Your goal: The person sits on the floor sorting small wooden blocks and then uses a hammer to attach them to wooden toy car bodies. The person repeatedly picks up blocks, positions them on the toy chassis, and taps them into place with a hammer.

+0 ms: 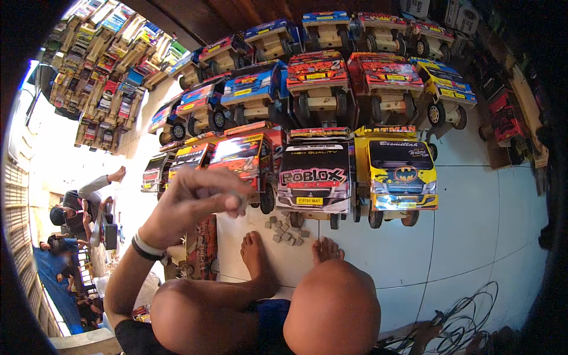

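Observation:
My left hand (pixel 198 201), with a white and a black band at the wrist, is raised above the floor in front of the toy trucks. Its thumb and fingers are pinched together on a small grey piece (pixel 238 203), blurred and partly covered by the fingertips. Below and to the right, several small grey cubes (pixel 286 231) lie in a loose heap on the white tiles, between my feet and the trucks. A white and black toy truck (pixel 313 177) faces me behind the cubes, beside a yellow and blue one (pixel 402 174). My right hand is out of view.
More wooden toy trucks in blue (pixel 251 83), red (pixel 319 74) and other colours stand in rows behind. Stacked trucks (pixel 106 71) fill the far left. Black cables (pixel 461 322) lie tangled at the lower right. Another person (pixel 80 213) sits at the left.

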Available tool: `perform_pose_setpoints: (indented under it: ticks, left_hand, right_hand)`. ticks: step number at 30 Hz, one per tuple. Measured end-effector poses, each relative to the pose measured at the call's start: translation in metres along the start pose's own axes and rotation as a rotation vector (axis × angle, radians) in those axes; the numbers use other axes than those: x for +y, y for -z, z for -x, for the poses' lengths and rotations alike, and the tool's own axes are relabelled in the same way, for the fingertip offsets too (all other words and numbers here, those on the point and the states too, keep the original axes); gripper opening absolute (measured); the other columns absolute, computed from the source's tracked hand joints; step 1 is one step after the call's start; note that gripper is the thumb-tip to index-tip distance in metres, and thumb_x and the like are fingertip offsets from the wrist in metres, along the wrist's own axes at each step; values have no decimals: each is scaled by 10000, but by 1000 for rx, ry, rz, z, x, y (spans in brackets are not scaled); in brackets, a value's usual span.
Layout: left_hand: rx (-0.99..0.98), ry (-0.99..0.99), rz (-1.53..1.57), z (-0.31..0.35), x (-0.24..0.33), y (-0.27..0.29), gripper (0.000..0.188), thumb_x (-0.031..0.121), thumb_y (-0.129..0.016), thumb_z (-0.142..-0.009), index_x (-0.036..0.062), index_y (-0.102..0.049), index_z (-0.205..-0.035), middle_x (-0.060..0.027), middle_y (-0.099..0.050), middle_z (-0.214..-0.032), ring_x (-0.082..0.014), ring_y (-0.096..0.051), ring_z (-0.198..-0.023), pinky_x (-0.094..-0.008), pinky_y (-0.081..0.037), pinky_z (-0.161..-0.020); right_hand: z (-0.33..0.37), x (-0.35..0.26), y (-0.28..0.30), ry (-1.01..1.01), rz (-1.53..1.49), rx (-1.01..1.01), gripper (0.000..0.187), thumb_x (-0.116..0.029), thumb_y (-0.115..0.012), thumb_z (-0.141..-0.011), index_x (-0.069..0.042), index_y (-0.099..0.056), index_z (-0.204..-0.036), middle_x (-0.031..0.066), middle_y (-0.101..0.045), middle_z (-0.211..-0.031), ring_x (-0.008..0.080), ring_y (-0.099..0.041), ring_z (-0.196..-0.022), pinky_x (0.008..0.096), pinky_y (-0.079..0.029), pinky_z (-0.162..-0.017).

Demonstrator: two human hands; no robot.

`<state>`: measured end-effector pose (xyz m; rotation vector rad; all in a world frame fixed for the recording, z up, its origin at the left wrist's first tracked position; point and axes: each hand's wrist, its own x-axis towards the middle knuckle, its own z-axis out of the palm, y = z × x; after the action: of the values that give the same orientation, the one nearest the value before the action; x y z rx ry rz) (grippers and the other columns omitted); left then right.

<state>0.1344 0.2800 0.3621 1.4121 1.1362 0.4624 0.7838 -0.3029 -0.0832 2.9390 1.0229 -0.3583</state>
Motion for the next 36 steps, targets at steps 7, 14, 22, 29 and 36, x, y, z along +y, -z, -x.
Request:
perform_pose_setpoints:
  ticks: [7, 14, 22, 29, 36]
  left_hand:
    - [-110, -19, -15, -50, 32, -9, 310, 94, -773, -972, -39, -663, -1230, -50, -740, -1025, -95, -719, -959, -245, -582, -863]
    - [-231, -190, -140, -97, 47, -24, 295, 212, -730, -1016, -33, -729, -1182, -18, -699, -922, -84, -633, -832, -250, -534, -761]
    - [-439, -379, -54, -149, 60, -67, 352, 268, -773, -977, 7, -681, -1194, -9, -707, -949, -86, -659, -889, -242, -546, -798]
    - [-537, -434, -89, -175, 46, -90, 287, 261, -794, -974, 18, -708, -1102, -17, -720, -989, -94, -663, -918, -249, -544, -823]
    - [-545, -530, -87, -196, 47, -110, 198, 176, -741, -1003, -13, -748, -1060, -26, -727, -1006, -106, -667, -932, -258, -544, -836]
  right_hand:
    - [12, -57, 24, -131, -8, 22, 511, -490, -678, -920, -49, -651, -1176, 94, -696, -938, 246, -618, -787, 416, -576, -769]
    - [53, -95, 33, -235, -49, 58, 501, -475, -680, -916, -50, -653, -1180, 107, -696, -973, 257, -627, -821, 427, -580, -770]
    - [117, -134, 44, -373, -79, 82, 491, -458, -683, -912, -51, -654, -1185, 121, -697, -1013, 269, -637, -861, 439, -585, -771]
    - [143, -151, 49, -451, -72, 64, 483, -443, -685, -908, -51, -656, -1189, 133, -697, -1049, 280, -645, -895, 450, -588, -773]
    - [147, -154, 53, -482, -36, 28, 475, -429, -687, -904, -52, -658, -1193, 145, -697, -1084, 291, -654, -929, 460, -592, -774]
